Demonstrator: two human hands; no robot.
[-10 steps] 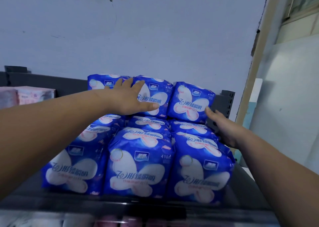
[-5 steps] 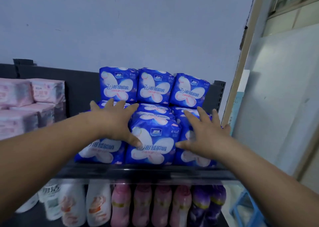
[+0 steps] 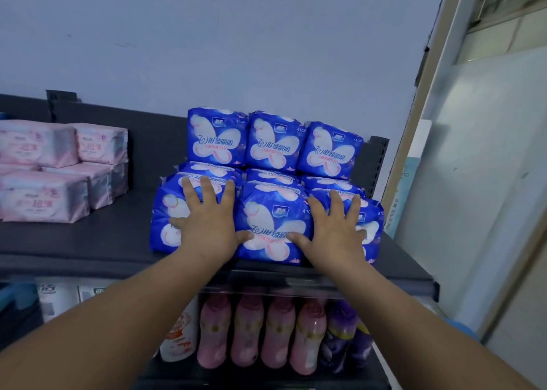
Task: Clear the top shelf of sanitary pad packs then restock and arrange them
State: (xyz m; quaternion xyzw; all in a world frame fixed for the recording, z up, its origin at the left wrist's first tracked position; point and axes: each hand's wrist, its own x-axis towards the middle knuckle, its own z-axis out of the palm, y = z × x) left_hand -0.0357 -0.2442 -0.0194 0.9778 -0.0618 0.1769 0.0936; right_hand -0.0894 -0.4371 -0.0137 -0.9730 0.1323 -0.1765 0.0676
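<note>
Head view: my left grip (image 3: 207, 226) lies flat, fingers spread, holding nothing, on the front-left blue pack (image 3: 165, 212); my right grip (image 3: 334, 232) likewise on the front-right pack (image 3: 372, 223). All blue packs (image 3: 273, 143) sit stacked at the right end of the top shelf (image 3: 88, 241), pink packs (image 3: 44, 197) well apart leftward.

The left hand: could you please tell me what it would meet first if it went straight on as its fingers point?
The left hand lies flat on the front left pack; beyond that, probably the upright back-row pack comes first, though depth is unclear.
</note>
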